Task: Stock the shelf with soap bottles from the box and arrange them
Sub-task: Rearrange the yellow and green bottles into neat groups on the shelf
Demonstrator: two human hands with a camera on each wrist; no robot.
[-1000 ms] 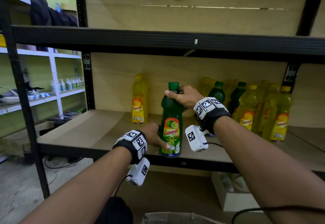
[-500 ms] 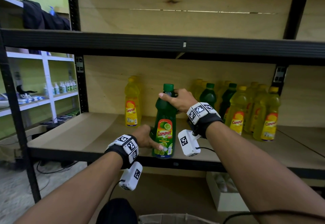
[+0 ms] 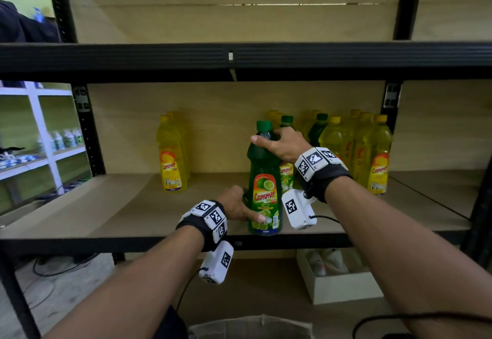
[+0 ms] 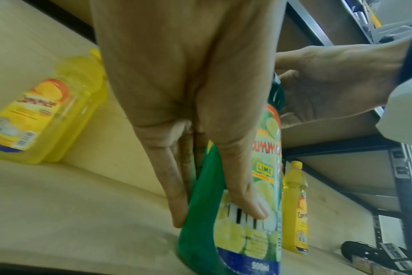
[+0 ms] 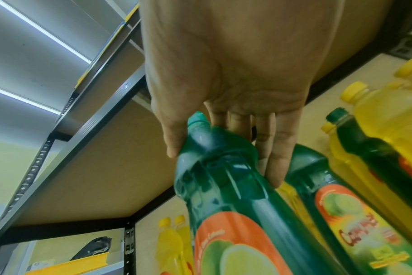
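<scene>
Shelf (image 3: pixel 133 213) board holds yellow bottles far left and right. Green lime bottle (image 3: pixel 263 179), upright at near edge, has barely shifted rightward. Right hand (image 3: pixel 285 145) wraps its neck, left hand (image 3: pixel 239 204) clasps base; placement unfinished.

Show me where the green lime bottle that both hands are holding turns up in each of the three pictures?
Head: the green lime bottle stands centre, at the shelf's front edge.
Left wrist: lower centre-right, under the left hand, label reading LIME.
Right wrist: runs from centre to the bottom edge, its shoulder gripped by the right hand.
Shared landmark: the pair of yellow bottles standing apart, seen in all three views.
</scene>
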